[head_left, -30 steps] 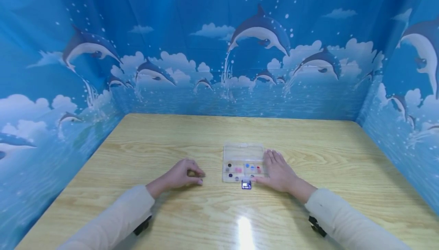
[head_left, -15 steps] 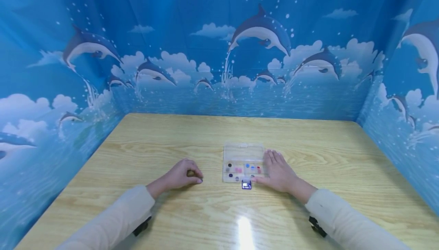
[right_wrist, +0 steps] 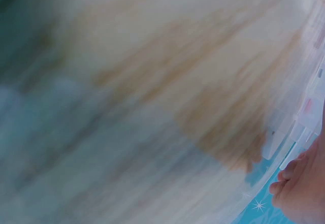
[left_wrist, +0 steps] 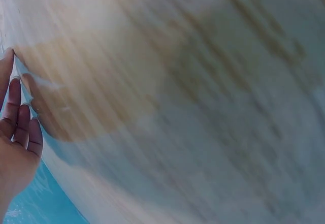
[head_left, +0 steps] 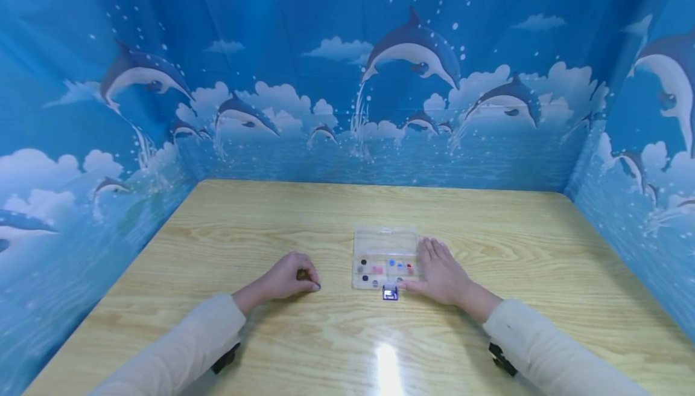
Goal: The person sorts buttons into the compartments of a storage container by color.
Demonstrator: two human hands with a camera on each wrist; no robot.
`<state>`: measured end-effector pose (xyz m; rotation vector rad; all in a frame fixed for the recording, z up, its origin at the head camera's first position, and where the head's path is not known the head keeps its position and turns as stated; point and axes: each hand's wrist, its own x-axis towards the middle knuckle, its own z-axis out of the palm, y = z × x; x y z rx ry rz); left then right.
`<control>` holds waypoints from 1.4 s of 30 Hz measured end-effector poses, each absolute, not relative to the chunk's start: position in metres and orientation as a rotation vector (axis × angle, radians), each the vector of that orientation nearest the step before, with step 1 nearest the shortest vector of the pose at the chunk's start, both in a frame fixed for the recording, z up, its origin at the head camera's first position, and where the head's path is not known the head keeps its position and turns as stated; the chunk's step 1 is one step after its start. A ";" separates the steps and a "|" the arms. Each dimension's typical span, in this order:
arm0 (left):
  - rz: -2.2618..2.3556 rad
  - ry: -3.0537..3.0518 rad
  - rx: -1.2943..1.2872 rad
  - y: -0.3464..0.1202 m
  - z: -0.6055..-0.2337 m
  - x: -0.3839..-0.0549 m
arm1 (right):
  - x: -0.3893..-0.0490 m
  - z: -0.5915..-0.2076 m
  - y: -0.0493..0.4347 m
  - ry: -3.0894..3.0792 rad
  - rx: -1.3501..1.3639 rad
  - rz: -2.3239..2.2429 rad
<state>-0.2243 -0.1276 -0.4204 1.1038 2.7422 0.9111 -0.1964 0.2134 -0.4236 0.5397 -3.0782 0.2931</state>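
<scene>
In the head view, a clear plastic compartment box (head_left: 361,284) stands with its lid (head_left: 385,240) raised at the back. Several small round pieces (head_left: 365,277), black, pink, blue and red, lie in its compartments. My right hand (head_left: 442,275) rests along the box's right side, fingers straight, thumb at the front edge. Left of the box, low over the table, my left hand (head_left: 288,275) pinches a tiny dark bluish piece (head_left: 318,286) between thumb and forefinger; its kind is too small to tell. The left wrist view shows the left hand (left_wrist: 20,142) only at its edge.
A small blue-rimmed square tab (head_left: 390,292) juts from the box's front edge. The wood-grain table (head_left: 271,341) reaches back to a blue dolphin-print curtain (head_left: 326,160), which also hangs at both sides.
My left thumb and forefinger have closed together, and the forefinger has drawn back slightly to the left. My right hand and the box have kept their places.
</scene>
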 end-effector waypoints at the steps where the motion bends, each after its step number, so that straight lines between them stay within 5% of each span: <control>1: 0.914 2.740 1.107 -0.127 -0.420 -0.224 | -0.196 -0.423 0.213 -3.079 0.538 0.294; 42: 1.054 2.742 0.932 -0.099 -0.411 -0.226 | -0.195 -0.422 0.213 -3.075 0.538 0.309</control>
